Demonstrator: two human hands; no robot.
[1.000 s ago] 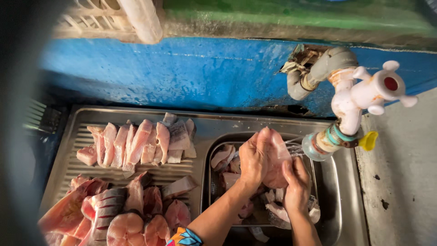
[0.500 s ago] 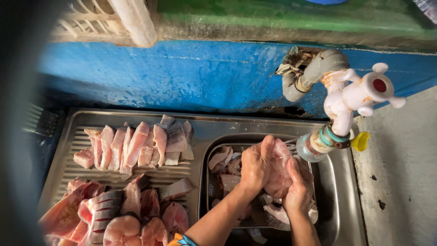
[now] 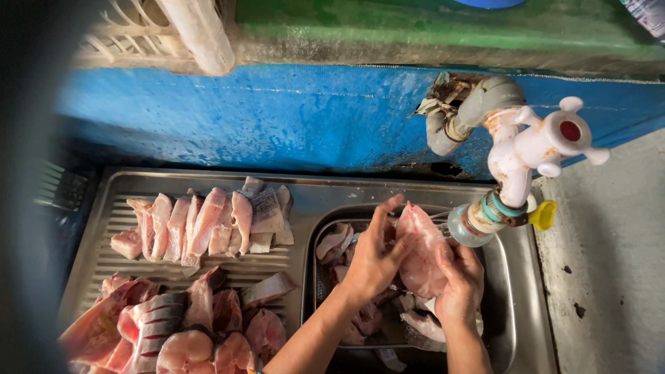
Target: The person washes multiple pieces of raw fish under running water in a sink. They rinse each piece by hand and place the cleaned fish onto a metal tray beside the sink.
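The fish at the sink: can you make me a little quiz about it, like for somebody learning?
1. True or false: both hands hold the pale pink fish piece over the steel sink basin.
2. Which is nearest above that piece? A) the white plastic tap with a cross handle B) the white plastic crate C) the blue painted wall
3. Where do the rows of cut fish slices lie?

Key:
1. True: the left hand and the right hand both grip it.
2. A
3. On the ridged steel draining board, left of the basin.
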